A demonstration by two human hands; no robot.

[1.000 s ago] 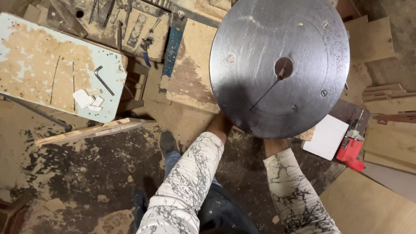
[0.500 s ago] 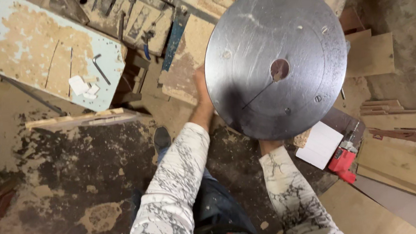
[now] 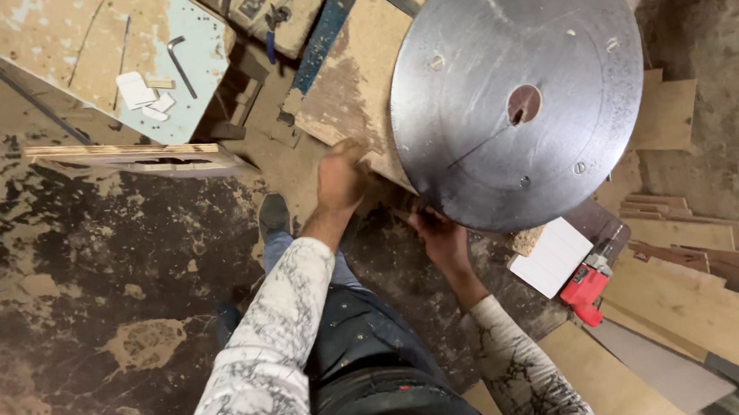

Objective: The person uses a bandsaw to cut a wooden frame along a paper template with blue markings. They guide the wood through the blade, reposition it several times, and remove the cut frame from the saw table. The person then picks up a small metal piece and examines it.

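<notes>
disc [image 3: 518, 90] up off floor, tilted over board pile | right hand [image 3: 440, 239] fingers clamped on its lower rim | left hand [image 3: 341, 176] loosely curled, free, beside rim | setting down left

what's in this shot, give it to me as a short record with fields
setting: workshop floor strewn with sawdust and wood offcuts
main thing: large round grey metal disc with a hole near its middle and a slit running from it
left hand: blurred, beside the disc's left edge; contact cannot be told
right hand: at the disc's lower edge, fingers under it
near the disc: white tile, red power tool
upper left: pale blue worn board with an L-shaped hex key lying on it
</notes>
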